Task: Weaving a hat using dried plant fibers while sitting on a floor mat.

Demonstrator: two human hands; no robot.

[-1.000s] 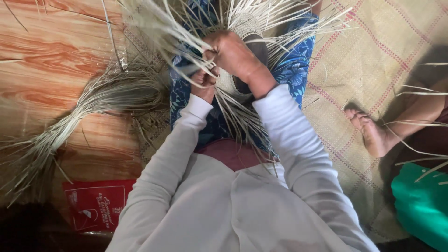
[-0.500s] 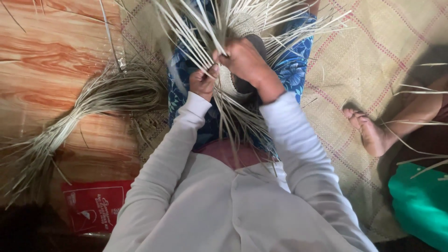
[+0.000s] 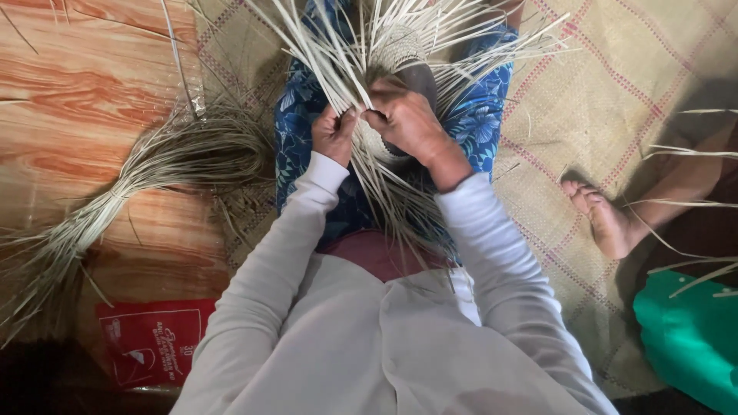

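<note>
We pinch pale straw strips [image 3: 338, 73] with our left hand [image 3: 332, 134], fingers closed on them, and our right hand [image 3: 407, 123] grips the strips just beside it, over the half-woven piece [image 3: 400, 50] on our lap. Far left, a loose straw bundle [image 3: 154, 165] lies on the wooden floor [image 3: 69, 84] by a red bag [image 3: 150, 342]. Right, another person's foot [image 3: 603, 219] rests on the woven mat [image 3: 615, 69].

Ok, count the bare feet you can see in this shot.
1: a bare foot rests on the woven mat, right of the person weaving; it belongs to someone else. The weaver's own feet may be hidden under the straw strips.
</note>
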